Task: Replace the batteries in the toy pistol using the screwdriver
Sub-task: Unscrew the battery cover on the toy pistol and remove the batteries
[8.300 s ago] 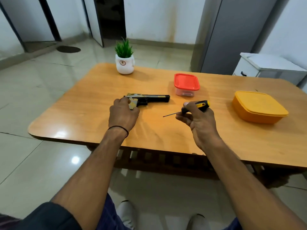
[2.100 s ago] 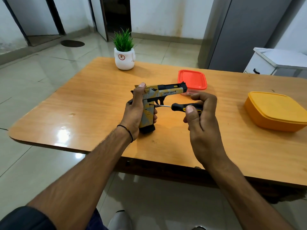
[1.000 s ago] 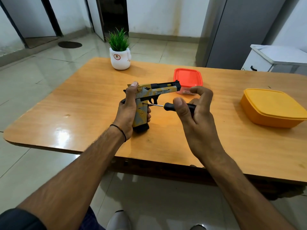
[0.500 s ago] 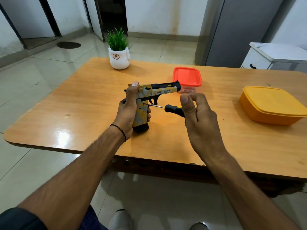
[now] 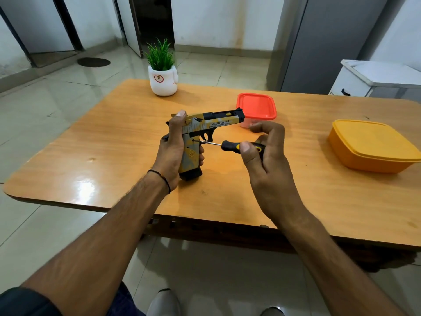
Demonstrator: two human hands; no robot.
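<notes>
One pistol upright; screwdriver tip touching grip.

The toy pistol stands upright, its barrel pointing right and slightly away. Its body is patterned in yellow and grey, with a black top section along the slide, a black trigger guard and a black base under the grip. Dark lettering runs along its side. The left hand wraps the grip from behind, with the thumb up against the rear of the slide. The base sits low at the table; contact there is unclear.

The screwdriver has a black handle with yellow marks and a thin metal shaft. It lies nearly level and points left, its tip set at a small hole in the upper grip, just behind the trigger. The right hand pinches its handle.
</notes>
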